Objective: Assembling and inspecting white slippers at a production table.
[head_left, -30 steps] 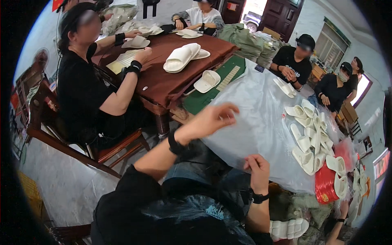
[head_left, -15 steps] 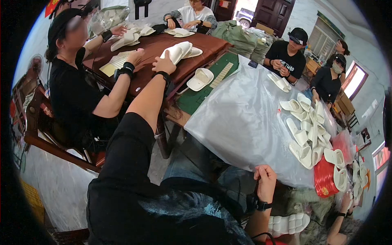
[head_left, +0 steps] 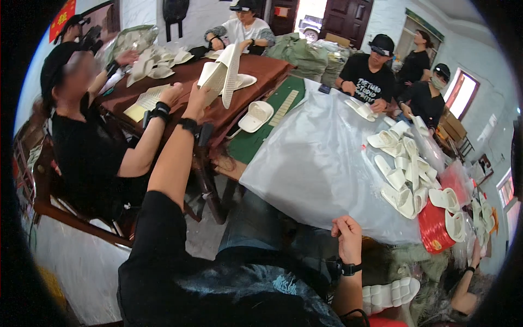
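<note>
My left hand, arm stretched out over the brown-covered table, is closed around white slide sandals. They are raised and tilted, toes up, and look like a pair; my fingers are partly hidden behind them. Just behind, another white slide lies on the brown cloth. My right hand is held near my lap by the edge of the plastic-covered table, its fingers curled in and nothing visible in them. A single white slide rests on the green board between the two tables.
Translucent plastic sheeting covers the table ahead, with a heap of white slides and a red bundle at its right. A seated person works close on my left. More slides lie on the brown table.
My left hand has lifted the slides and turned them from lying low to nearly upright. My right hand stays by my lap. The view has shifted slightly.
</note>
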